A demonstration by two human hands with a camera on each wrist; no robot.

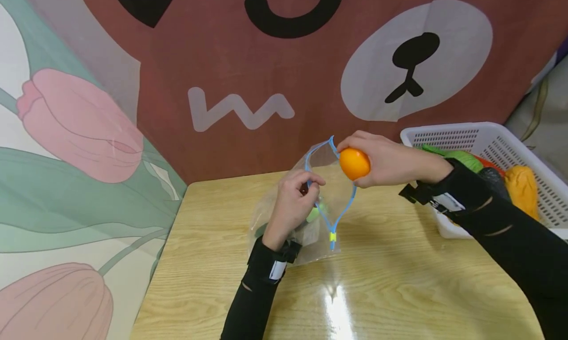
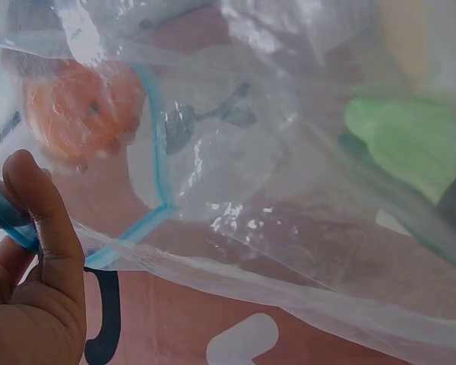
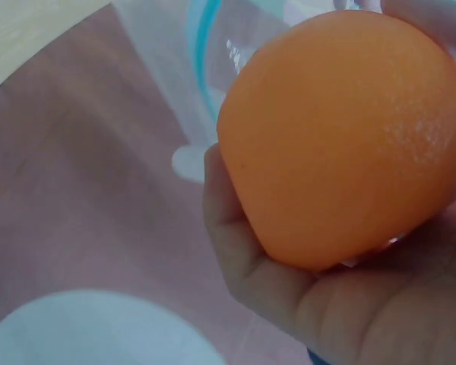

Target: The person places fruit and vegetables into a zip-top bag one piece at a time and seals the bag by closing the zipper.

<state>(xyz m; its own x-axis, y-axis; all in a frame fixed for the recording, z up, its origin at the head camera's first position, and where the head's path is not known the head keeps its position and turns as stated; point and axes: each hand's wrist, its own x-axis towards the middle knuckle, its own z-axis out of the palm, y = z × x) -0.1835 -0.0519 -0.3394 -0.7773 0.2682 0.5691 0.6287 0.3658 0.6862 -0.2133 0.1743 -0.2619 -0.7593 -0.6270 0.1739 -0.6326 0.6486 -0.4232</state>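
A clear zip bag (image 1: 284,221) with a blue zip edge and a yellow-green slider (image 1: 333,237) stands with its mouth spread wide. My left hand (image 1: 296,197) pinches the near-left side of the blue edge between thumb and fingers. Inside the bag lie a light green item (image 2: 410,137) and something darker, blurred by the plastic. My right hand (image 1: 381,160) grips an orange (image 1: 354,163) at the right side of the mouth. In the right wrist view the orange (image 3: 342,137) fills the hand, its fingers curled round the underside.
A white perforated basket (image 1: 461,133) stands at the right on the wooden table (image 1: 213,261). It holds a green item (image 1: 463,158), a dark one (image 1: 493,180) and a yellow-orange one (image 1: 521,187). A patterned cloth (image 1: 230,153) hangs behind the table.
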